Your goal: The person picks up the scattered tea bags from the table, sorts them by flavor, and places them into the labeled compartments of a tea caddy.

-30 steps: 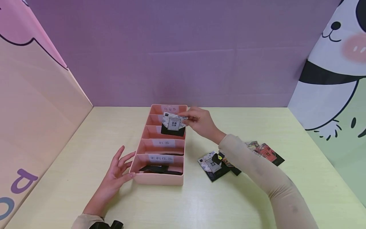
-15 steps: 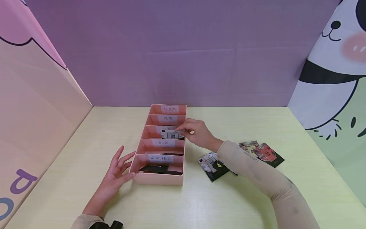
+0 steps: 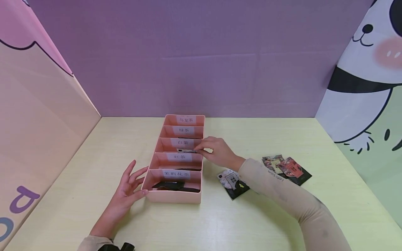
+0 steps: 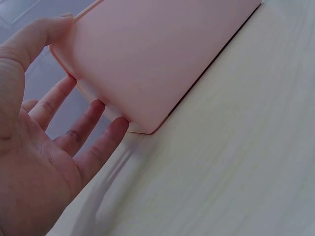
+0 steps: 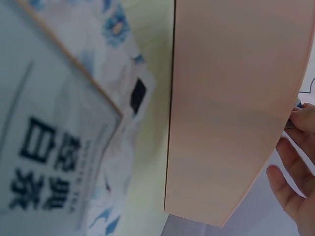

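A pink divided box (image 3: 174,198) with labelled compartments stands lengthwise on the table. My right hand (image 3: 220,151) pinches a white-and-black tea sachet (image 3: 186,151) at its right corner; only a thin top strip shows above the middle compartment, labelled 白茶. At the box's near left corner, my left hand (image 3: 128,190) has its fingers spread and its thumb on the rim. The left wrist view shows fingertips (image 4: 120,125) against the box wall (image 4: 157,54). Dark sachets (image 3: 176,186) lie in the nearest compartment.
Right of the box lies a white-and-black tea sachet (image 3: 230,179), partly under the right sleeve (image 3: 282,188); it looms large in the right wrist view. Farther right, a red-and-black sachet (image 3: 295,170) overlaps a patterned one (image 3: 272,163). A purple panel (image 3: 201,69) stands behind the table.
My right hand has brought the tea sachet from above the box down into the middle compartment, so most of it is now hidden. The left hand has stayed at the corner.
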